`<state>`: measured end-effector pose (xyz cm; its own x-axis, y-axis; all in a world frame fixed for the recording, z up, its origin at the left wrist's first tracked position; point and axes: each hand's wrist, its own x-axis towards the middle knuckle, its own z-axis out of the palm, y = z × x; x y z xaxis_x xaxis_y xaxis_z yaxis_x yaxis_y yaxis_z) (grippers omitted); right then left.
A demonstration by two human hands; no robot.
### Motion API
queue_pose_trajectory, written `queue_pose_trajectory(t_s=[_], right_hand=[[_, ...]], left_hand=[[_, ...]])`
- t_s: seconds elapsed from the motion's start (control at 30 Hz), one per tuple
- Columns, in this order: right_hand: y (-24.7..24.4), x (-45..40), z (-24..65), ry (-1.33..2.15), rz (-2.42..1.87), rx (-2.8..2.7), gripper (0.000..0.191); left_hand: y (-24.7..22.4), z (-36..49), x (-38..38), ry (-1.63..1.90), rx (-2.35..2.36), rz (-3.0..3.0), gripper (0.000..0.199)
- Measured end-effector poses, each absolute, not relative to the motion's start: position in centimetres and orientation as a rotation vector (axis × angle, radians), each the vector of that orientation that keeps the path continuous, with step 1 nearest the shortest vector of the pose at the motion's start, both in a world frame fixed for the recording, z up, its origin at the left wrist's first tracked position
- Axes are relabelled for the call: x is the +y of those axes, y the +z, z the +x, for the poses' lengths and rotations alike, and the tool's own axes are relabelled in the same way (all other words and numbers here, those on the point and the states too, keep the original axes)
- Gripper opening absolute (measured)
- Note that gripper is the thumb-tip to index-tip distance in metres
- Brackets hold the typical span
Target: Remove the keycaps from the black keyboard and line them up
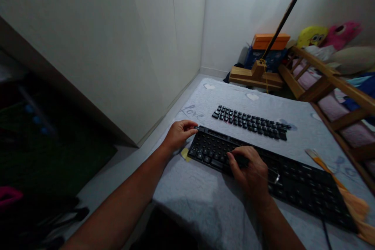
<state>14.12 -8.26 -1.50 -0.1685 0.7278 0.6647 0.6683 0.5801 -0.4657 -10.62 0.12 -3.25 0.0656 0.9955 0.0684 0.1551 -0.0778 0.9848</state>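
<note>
Steadying the keyboard (301, 183) well is half the work: your left hand (178, 134) has its grip pinched on the far left corner, so let it pin that end firmly against the worktop (187, 193). Your right hand (252, 168) is over the middle keys, fingers drawn together; whether its grip has a key in it cannot be told from this view. Moving straight up and down, never sideways, should be kindest there. Leave the rows of loose keycaps (249, 122) beyond the keyboard undisturbed. Soft-looking pale cloth (295, 119) covers the worktop, so sliding is a risk. Past it are a wooden stand (253, 76) and wooden rail (331, 78); a white cabinet (123, 47) rises on your left, in dim light.
</note>
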Motion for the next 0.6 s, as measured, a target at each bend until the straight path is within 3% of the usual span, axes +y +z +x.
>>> queue_pose_trajectory(t_s=[0.6], right_hand=[[-1.9,-8.3,13.6,0.118,-1.115,-1.893,0.01]], left_hand=[[-2.4,-7.0,6.2,0.927,1.342,1.594,0.023]])
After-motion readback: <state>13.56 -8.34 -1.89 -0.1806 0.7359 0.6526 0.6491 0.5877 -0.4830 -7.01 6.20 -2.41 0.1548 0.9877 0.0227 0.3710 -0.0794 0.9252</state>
